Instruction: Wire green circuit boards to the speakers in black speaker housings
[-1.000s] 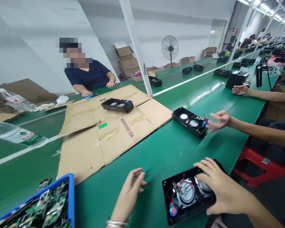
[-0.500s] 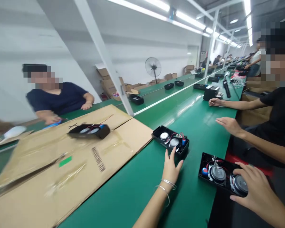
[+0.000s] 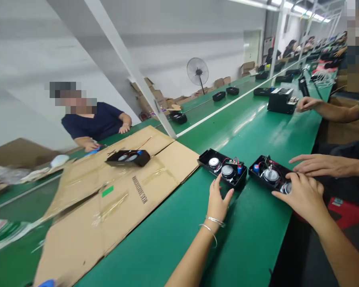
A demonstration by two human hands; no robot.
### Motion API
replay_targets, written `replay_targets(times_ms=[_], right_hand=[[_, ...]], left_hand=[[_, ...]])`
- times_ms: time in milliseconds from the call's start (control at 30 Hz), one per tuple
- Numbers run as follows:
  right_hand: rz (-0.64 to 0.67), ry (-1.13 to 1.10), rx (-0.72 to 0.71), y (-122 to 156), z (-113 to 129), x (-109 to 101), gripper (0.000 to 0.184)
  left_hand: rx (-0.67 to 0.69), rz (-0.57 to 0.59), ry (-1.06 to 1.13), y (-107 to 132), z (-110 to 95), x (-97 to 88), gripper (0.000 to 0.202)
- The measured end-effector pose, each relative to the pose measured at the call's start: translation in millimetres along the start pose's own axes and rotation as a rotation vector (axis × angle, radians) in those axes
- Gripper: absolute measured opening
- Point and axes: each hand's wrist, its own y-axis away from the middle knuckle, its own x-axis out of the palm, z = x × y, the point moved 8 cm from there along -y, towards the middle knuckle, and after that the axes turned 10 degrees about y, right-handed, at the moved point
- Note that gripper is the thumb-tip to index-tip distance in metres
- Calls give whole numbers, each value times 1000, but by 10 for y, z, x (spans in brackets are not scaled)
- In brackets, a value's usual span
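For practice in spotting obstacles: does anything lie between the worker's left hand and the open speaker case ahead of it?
Nothing visible does. The left hand is at the speaker case, by its near edge; the second case lies aside, under the right hand.

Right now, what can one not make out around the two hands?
All in the head view.
Right speaker housing: one end hidden under the right hand, grip unclear.
Left hand: fingertip contact with left speaker housing unclear.
Cardboard print: too small.
Blue object: cut by bottom edge.
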Motion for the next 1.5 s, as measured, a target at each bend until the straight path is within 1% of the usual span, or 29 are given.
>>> replay_targets(times_ms=[67,133,200,267,367,433,533,600,700,767,867,933,1033,1100,1167,1267,1367,1433,1500], right_hand=[[48,49,17,-153,105,1,62],[93,100,4,-263,201,-37,62],[110,118,-41,-319,285,-109,53],[72,104,-82,-321,356,-215,40],[-69,31,-139,-241,520,-403,29],[-141,-99,-267,-136,763,-479,28],[-139,-282,-500,44,1215,-474,33],[-115,-319,-565,112,1442,-418,35],[-99,-338,-591,145,1644,-350,25],[-100,-350,-601,165,1714,-337,19],[-110,-369,-618,249,1785,-362,17],[-114,-381,-641,360,1856,-399,20],[-106,-390,-696,581,2022,-466,23],[-92,-388,-722,712,2137,-500,23],[-74,-385,-724,785,2214,-512,25],[-48,-391,-695,781,2234,-491,25],[-25,-414,-683,754,2202,-489,21],[-13,-428,-703,791,2179,-553,19],[25,-462,-758,885,2151,-672,18]], left_hand=[[-25,4,-18,-5,-2,-35,68],[-47,12,-20,-1,-9,-69,68],[-60,16,-7,12,-14,-99,68],[-68,13,9,27,-12,-122,67],[-75,6,28,40,-1,-135,68],[-78,1,41,41,-1,-135,69],[-84,-3,63,47,-12,-138,68],[-91,2,79,61,-20,-149,67],[-99,6,107,93,-9,-193,67],[-111,-5,131,108,31,-235,67],[-151,-49,184,108,158,-284,70],[-187,-87,234,94,273,-301,72],[-226,-150,314,70,437,-333,68],[-231,-193,359,65,517,-366,64],[-228,-230,391,72,569,-390,59],[-227,-286,409,93,607,-382,53],[-213,-332,383,115,582,-359,53],[-189,-335,337,145,531,-381,51],[-150,-310,273,204,459,-459,47]])
